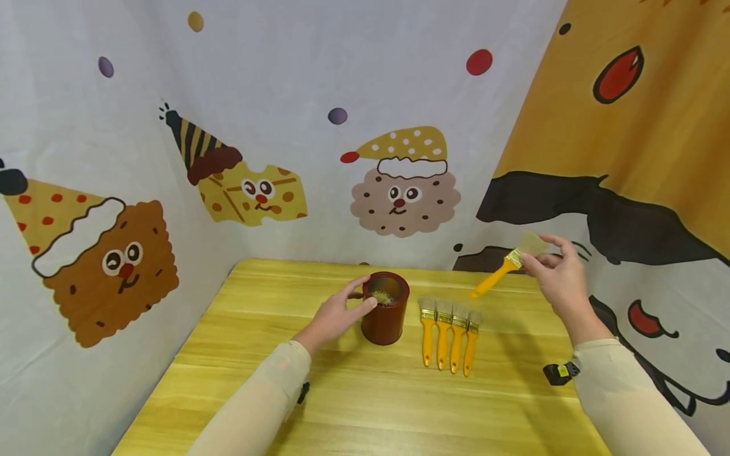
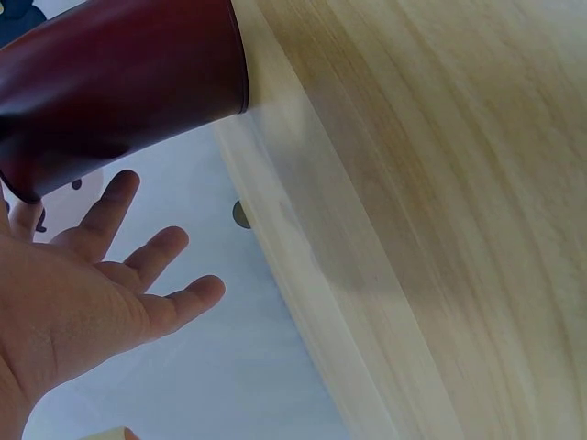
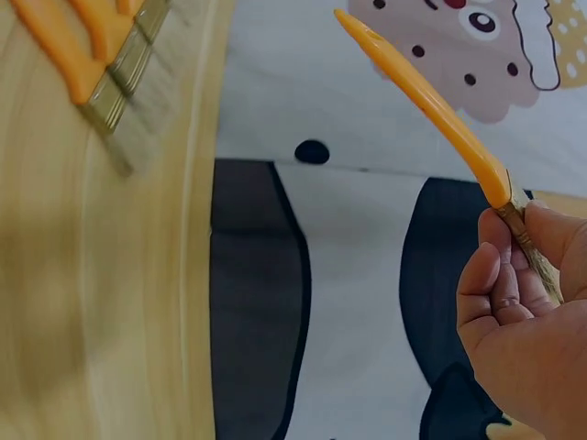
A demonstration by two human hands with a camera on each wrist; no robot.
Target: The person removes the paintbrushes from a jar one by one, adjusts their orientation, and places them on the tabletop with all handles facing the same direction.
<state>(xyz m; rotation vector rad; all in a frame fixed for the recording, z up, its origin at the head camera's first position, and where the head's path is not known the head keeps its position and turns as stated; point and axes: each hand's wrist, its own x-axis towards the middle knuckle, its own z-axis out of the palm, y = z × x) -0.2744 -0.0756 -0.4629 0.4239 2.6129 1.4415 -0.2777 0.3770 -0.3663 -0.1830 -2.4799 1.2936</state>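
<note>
**STATUS: L hand [image 1: 333,315] at cup [image 1: 383,324], R hand [image 1: 557,278] pinching held brush [image 1: 502,271]**

Nearest: L sleeve [image 1: 256,392] and R sleeve [image 1: 621,386], both pale, reaching in over wood-grain table [image 1: 342,411]. Dark wrist unit [image 1: 560,373] by R cuff.

Next out: brush row [image 1: 443,318], qty 4, flat on table just R of cup. Yellow handles twd person, bristles away; prob set that way for easy access. Side by side, rightmost looks narrowest.

L hand: wide, digits mostly straight. Thumb and index at cup rim, other fingers spread off in air per L wrist view. No firm grip visible; reads as light steadying, but can't tell how much force.

Cup: dark red, upright, btwn the hands, so prob placed for reach from either side. Pale bristly stuff inside; can't ID from here.

R hand: narrow pinch, thumb vs fingers, at the metal band/bristle end. Held brush is up in air, R of and beyond the row, handle tip angled down-left. Gripping the head end leaves full handle length exposed, prob why it's held there.

Far: wall cloth [image 1: 285,76] behind table edge, w/ cartoon food prints, e.g. cheese print [image 1: 251,196] in striped hat.
</note>
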